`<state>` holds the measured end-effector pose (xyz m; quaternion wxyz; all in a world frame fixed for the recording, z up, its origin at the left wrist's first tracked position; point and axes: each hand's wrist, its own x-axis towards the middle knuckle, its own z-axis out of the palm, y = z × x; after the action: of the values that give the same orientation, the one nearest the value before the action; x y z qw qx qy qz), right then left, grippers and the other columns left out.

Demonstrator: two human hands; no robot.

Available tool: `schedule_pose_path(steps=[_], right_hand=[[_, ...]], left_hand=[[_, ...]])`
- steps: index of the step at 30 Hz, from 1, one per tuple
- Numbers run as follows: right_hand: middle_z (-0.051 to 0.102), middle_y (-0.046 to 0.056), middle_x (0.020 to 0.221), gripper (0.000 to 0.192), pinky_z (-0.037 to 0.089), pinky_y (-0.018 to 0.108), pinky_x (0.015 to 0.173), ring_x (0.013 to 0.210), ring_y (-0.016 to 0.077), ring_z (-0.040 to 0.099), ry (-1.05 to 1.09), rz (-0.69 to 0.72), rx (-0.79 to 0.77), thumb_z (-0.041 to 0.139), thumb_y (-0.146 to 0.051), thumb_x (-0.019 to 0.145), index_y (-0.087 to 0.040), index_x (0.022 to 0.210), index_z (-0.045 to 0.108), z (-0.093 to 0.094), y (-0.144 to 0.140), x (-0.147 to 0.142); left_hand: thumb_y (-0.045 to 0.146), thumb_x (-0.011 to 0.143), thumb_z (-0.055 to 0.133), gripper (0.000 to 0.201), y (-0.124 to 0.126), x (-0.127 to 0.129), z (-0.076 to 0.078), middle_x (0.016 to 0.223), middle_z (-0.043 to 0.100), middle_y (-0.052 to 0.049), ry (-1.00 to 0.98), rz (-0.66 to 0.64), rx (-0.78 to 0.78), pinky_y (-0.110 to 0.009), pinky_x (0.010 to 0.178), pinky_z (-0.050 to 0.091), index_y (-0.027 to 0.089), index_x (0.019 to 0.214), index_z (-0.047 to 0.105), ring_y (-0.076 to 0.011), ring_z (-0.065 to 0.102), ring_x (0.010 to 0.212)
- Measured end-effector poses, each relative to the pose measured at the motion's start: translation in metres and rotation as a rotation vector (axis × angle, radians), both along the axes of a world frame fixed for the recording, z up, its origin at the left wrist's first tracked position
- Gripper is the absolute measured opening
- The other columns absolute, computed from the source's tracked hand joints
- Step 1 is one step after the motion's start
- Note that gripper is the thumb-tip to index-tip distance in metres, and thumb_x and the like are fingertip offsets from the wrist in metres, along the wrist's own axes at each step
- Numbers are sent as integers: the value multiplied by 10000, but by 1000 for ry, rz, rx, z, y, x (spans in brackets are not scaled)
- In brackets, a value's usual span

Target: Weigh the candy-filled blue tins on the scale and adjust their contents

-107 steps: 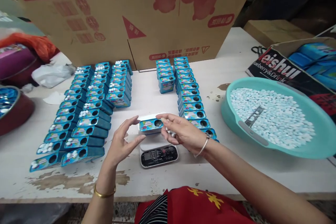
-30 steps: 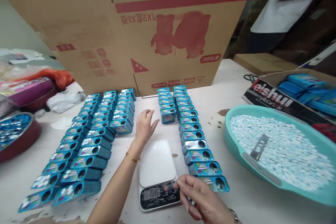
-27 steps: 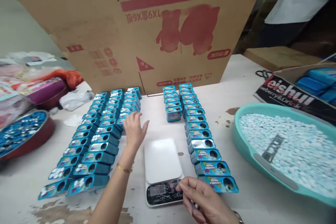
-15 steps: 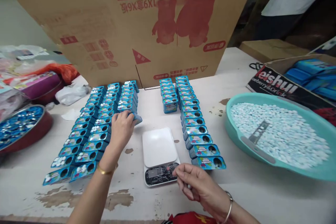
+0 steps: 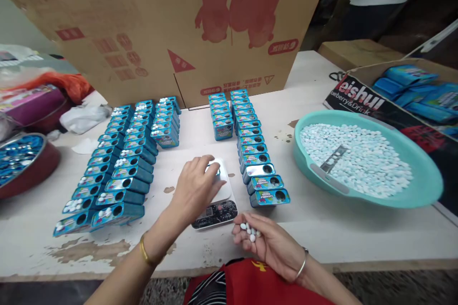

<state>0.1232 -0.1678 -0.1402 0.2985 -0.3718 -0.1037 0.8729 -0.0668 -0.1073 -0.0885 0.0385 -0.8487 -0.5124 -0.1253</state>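
Observation:
My left hand (image 5: 198,183) is over the white kitchen scale (image 5: 223,186), its fingers round a small blue tin (image 5: 213,168) that they mostly hide. Palm up, my right hand (image 5: 266,243) cups several small white candies (image 5: 250,232) in bent fingers, near the scale's front right corner. Left of the scale stand rows of blue tins (image 5: 119,212), many with white candies lying on top beside a dark round opening. To its right is another column of blue tins (image 5: 270,197) with round openings, and a shorter column (image 5: 223,129) behind.
A turquoise basin (image 5: 304,155) of white candies, with a metal strip (image 5: 334,158) in it, stands at right. Behind it, an open carton (image 5: 361,97) holds blue packs. A large cardboard box (image 5: 143,14) stands at the back. A red bowl (image 5: 46,162) of blue-silver pieces is at left.
My left hand has moved right and nearer, from the left rows to the scale, with the tin. My right hand has turned so that the candies show. The view has tilted down.

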Motion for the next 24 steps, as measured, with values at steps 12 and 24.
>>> schedule_pose_path(steps=[12,24], right_hand=[[644,-9,638,222,498,209,528,582,115,609,238,-128,-276,670,-370,806,-162,734,635,-25,-13,2],[709,36,831,95,552,302,770,851,173,667,201,-115,-214,630,-257,832,-170,833,666,-26,-11,-4]], left_hand=[[166,888,493,84,-86,54,-64,916,584,-71,-230,-248,-391,-270,651,463,151,924,567,-171,539,803],[122,884,428,125,-82,46,-72,838,562,-50,-258,-210,-317,-256,608,443,150,831,538,-157,512,731]])
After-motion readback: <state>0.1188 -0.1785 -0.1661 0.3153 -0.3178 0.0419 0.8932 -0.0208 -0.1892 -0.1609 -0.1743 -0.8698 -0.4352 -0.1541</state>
